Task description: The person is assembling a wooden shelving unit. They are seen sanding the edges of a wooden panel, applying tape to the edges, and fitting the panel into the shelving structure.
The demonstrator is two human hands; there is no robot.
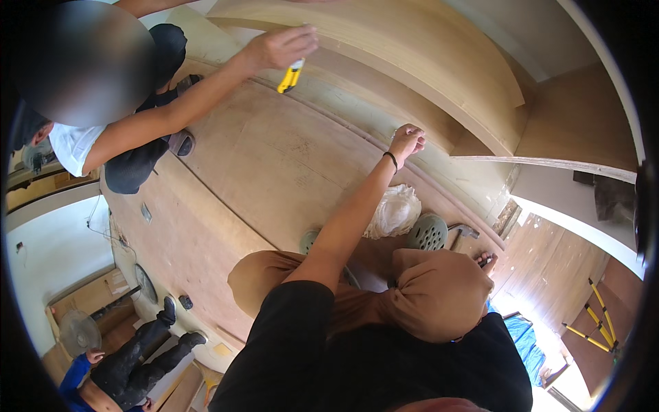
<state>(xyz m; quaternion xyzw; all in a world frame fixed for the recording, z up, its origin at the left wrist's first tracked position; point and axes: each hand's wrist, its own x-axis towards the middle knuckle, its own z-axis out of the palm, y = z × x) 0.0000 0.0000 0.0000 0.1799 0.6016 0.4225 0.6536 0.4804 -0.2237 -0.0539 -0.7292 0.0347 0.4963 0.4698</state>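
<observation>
We find the wearer's left hand point(408, 142) extended forward, its fingers curled in, just in front of the lower part of a curved wooden panel point(419, 58); we cannot tell whether it grips anything. A dark band point(391, 160) circles that wrist. The right hand point(488, 264) is partly hidden beyond the brown-clad knee point(439, 295); its fingers are bent about something dark, but we cannot confirm a grip. The panel spans the upper part of the view, beyond the pale board flooring point(274, 151). A crumpled white bag point(397, 211) lies on the flooring beside a grey-green clog point(427, 232), with a hammer point(465, 231) on the clog's other side, near the right hand. At upper left, we note a co-worker's hand point(283, 47) closed at a yellow utility knife point(292, 77), which points downward, near the panel's left part.
</observation>
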